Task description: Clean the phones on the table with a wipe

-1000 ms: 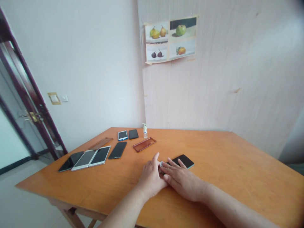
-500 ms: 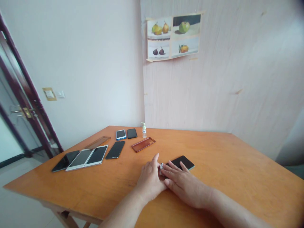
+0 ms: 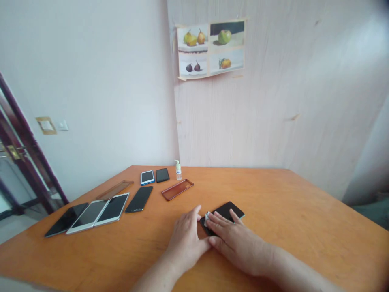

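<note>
A black-screened smartphone (image 3: 228,209) lies flat on the wooden table in front of me, screen up. My left hand (image 3: 186,239) braces its near-left end, fingers by the left corner and thumb by the near corner. Under the fingertips of my right hand (image 3: 235,240) a small crumpled white tissue (image 3: 207,219) is pressed onto the screen near that end. Part of the phone is hidden beneath the right hand.
Several phones lie at the left, among them a black one (image 3: 139,199) and a white-framed one (image 3: 112,209). A reddish phone case (image 3: 178,190), a brownish clear case (image 3: 115,190) and a small pump bottle (image 3: 178,171) are farther back on the table (image 3: 273,202).
My view has turned slightly right, so the scene shifts left. The left hand's fingers have drawn back a little, showing more of the phone's near end. The tissue stays under my right fingers.
</note>
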A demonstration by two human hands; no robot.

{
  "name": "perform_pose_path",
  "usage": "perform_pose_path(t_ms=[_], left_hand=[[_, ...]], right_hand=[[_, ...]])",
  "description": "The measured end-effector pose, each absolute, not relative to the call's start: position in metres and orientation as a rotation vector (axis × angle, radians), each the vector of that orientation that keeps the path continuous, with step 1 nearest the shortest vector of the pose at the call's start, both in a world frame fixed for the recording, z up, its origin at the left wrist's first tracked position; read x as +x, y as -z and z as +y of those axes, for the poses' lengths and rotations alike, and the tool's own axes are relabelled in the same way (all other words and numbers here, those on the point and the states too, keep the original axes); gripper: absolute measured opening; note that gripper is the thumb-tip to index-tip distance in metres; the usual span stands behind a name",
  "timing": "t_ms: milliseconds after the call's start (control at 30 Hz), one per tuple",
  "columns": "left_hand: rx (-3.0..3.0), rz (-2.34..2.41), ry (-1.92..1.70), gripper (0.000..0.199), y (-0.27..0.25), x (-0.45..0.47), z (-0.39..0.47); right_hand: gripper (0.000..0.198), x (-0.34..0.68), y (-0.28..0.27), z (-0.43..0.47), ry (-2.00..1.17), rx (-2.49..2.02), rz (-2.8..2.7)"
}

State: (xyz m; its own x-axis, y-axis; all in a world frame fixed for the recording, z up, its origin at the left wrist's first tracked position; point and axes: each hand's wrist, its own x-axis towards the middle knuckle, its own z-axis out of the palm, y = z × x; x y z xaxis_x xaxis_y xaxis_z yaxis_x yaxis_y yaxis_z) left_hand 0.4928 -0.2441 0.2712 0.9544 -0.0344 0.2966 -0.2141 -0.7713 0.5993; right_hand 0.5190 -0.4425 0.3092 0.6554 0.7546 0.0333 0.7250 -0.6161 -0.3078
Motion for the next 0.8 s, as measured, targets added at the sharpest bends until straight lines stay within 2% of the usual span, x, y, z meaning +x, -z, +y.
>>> perform_pose_path(t_ms=[67,300,533,800], left_hand=[[2.429,-0.180,-0.344,0.082,-0.271,0.492,-0.244],[2.449,-0.189,-0.374,0.074,-0.276,0.490,-0.246],[2.511,-0.221,-0.394,0.060,-0.278,0.490,-0.248],[2.536,-0.225,-0.371,0.060,-0.277,0.491,-0.247]], right_hand=[[0.056,0.514,-0.312,-0.441,-0.164,-2.552,-1.242],[0.052,0.545,-0.304,-0.472,-0.011,-2.952,-0.851],[0.055,0.499,-0.319,-0.453,-0.193,-2.593,-1.311],[0.047,0.528,-0.313,-0.479,0.134,-3.023,-0.972]])
